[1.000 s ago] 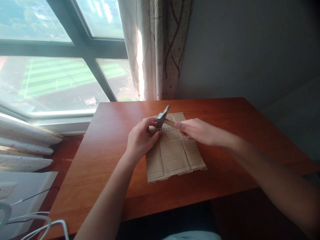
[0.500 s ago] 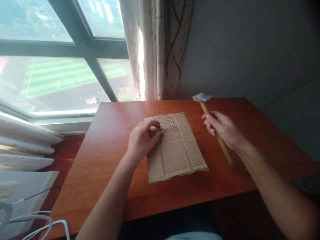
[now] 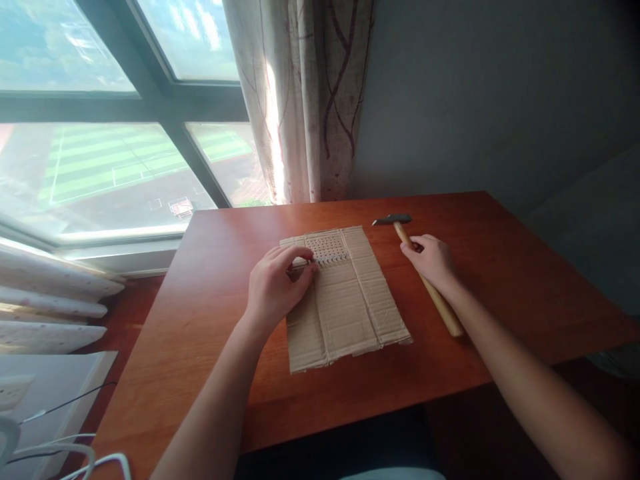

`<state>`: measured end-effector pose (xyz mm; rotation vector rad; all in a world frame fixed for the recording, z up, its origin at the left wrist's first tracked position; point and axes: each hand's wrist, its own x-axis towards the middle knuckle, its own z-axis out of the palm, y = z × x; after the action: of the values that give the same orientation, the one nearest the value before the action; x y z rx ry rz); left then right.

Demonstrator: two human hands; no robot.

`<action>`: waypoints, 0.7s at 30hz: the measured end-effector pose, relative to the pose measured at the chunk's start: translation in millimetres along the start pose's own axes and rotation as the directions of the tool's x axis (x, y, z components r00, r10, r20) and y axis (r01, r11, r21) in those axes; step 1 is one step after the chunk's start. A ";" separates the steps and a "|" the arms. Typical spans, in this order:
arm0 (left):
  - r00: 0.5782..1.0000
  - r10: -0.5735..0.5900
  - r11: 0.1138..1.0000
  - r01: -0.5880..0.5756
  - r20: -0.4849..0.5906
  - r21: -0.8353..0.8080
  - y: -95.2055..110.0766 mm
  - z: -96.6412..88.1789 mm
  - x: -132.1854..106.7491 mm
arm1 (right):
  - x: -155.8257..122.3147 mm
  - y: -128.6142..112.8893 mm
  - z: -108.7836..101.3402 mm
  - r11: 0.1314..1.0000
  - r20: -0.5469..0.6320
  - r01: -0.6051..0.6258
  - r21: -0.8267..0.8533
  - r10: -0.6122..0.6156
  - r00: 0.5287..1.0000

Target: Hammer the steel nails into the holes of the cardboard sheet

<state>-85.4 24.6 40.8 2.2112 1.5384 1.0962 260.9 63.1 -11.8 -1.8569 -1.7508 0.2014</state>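
Note:
A flat piece of brown cardboard [image 3: 350, 307] lies on the red-brown wooden table [image 3: 210, 313]. Near its far edge is a grid of small nails or holes [image 3: 327, 248]. My left hand [image 3: 274, 287] rests on the cardboard's left part, thumb and fingers pinched together at the left end of the grid; what they pinch is too small to make out. To the right of the cardboard a hammer [image 3: 425, 280] with a wooden handle and dark metal head lies on the table. My right hand [image 3: 433, 259] lies over its handle, fingers curled round it.
A large window [image 3: 100, 133] and a patterned curtain [image 3: 305, 100] stand behind the table's far left. A grey wall fills the right background. At the lower left are white cables [image 3: 75, 453] and pale padded shapes [image 3: 45, 293].
One second ago the hammer head was at my left hand's pinch on the cardboard. My right hand then swung the hammer up to the right and has lowered it onto the table.

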 end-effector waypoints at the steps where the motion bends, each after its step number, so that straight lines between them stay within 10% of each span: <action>1: 1.000 0.012 1.000 -0.012 -0.012 0.006 -0.5 -0.1 -0.1 | 2.7 -1.0 4.2 1.000 -0.002 0.000 -0.012 0.000 1.000; 21: 0.963 -0.119 0.990 0.098 -0.240 -0.101 -9.9 -3.4 -0.2 | 22.2 -9.0 57.2 0.992 -0.060 -0.103 -0.076 0.099 0.993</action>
<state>-94.8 27.8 37.4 1.9678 1.6498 1.4182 228.5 101.3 -48.5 -1.9910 -1.6504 0.1193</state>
